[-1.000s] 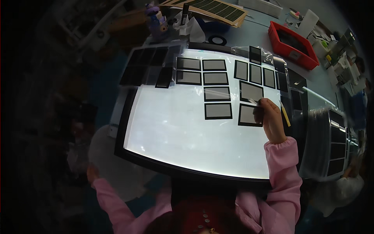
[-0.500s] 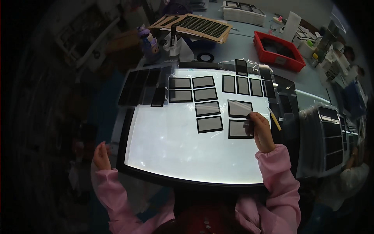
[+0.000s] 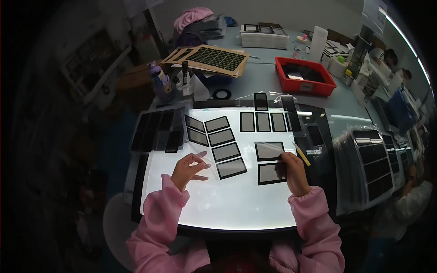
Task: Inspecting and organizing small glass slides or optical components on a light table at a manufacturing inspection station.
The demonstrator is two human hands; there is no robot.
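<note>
Over the middle-left of a lit white light table (image 3: 218,209), my left hand (image 3: 186,170) pinches the near edge of a clear film sheet, with some fingers spread. Black-framed grey panels (image 3: 221,137) sit in two columns beyond that hand, and the left column (image 3: 196,137) tilts with the bent film. My right hand (image 3: 297,173) is closed, thumb and finger pinching the right edge of a second film with two black-framed panels (image 3: 269,151), one above the other. Its fingertips cover part of the lower panel's corner.
A yellow-handled knife (image 3: 302,154) lies right of my right hand. Dark panel sheets (image 3: 152,129) rest at the left edge; three small panels (image 3: 263,122) lie at the far side. Beyond stand a red bin (image 3: 304,86) and brown-edged sheets (image 3: 218,59). Bagged panels (image 3: 364,168) stand at right.
My left hand has come from beside the table onto it and pinched the film, whose left panels now slant. The right hand keeps its hold. The whole view has shifted.
</note>
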